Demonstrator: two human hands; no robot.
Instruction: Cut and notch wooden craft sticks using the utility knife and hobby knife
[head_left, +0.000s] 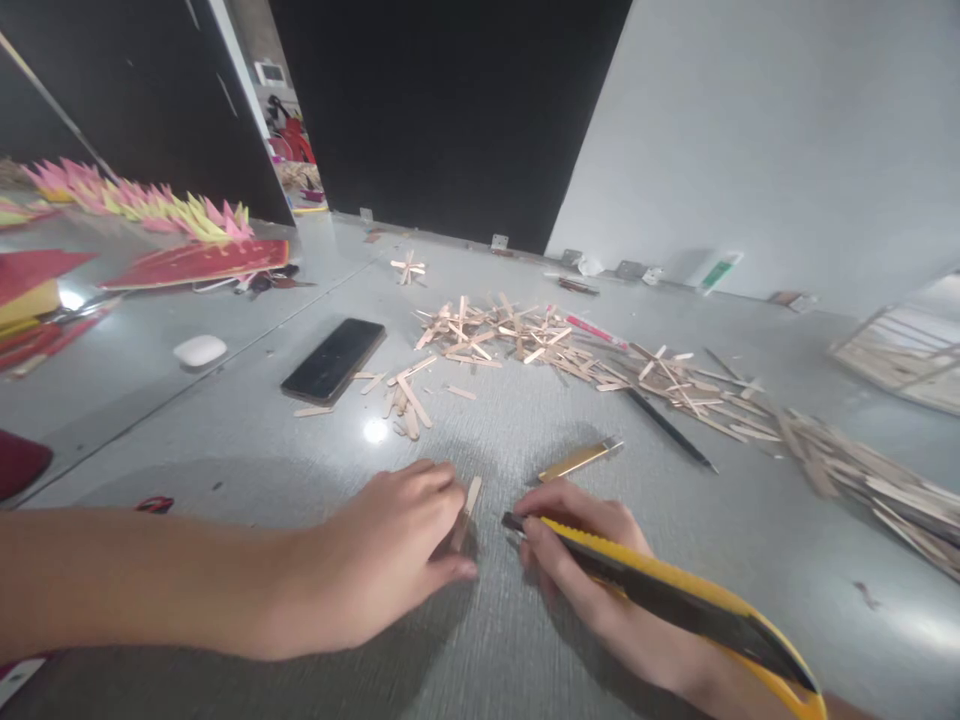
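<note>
My right hand (592,570) grips a yellow and black utility knife (675,595), its tip pointing left toward my other hand. My left hand (397,545) rests low over the grey table (322,690), its fingers curled and its thumb stretched out, around a small wooden stick (470,505). The stick lies partly behind the fingers, and whether they press on it is hard to see. Just beyond my right hand lies a gold-coloured blade piece (581,459).
Beyond the hands, wooden sticks (525,335) lie in a long pile running right. A black phone (334,360), a white case (200,350), a black pencil (671,430) and a red pen (596,332) lie around it. Pink and yellow paper spikes (150,205) stand at the left.
</note>
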